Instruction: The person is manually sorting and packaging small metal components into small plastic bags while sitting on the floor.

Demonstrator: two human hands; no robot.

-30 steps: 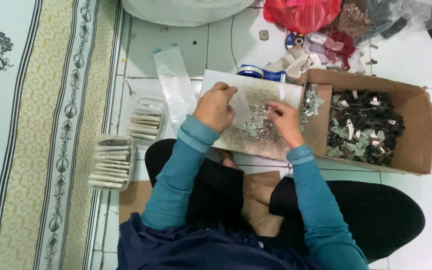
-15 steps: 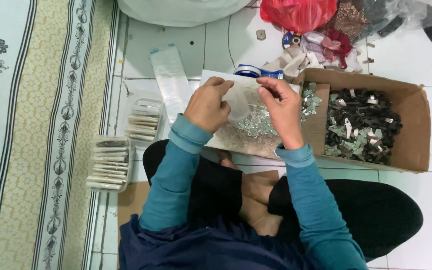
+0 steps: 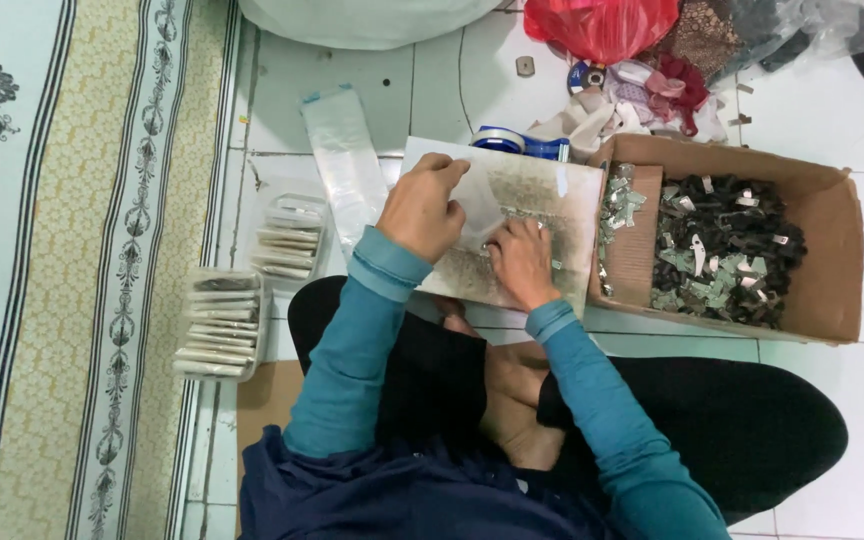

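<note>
A white board [image 3: 562, 190] lies across my lap with a scatter of small metal pieces on it. My left hand [image 3: 422, 208] holds a small clear plastic bag [image 3: 480, 208] over the board. My right hand [image 3: 522, 262] rests palm down on the metal pieces near the board's front edge, fingers curled over them. Whether it grips any piece is hidden under the fingers.
A brown cardboard box [image 3: 832, 260] full of dark and silvery metal pieces sits at the right. Filled clear packets are stacked in two piles [image 3: 217, 325] at the left, beside a patterned rug [image 3: 72, 250]. A blue tape dispenser [image 3: 517, 143] and a red bag [image 3: 602, 25] lie beyond the board.
My right hand has come down from the bag's mouth to the pieces on the board. My left hand keeps the bag raised in the same place.
</note>
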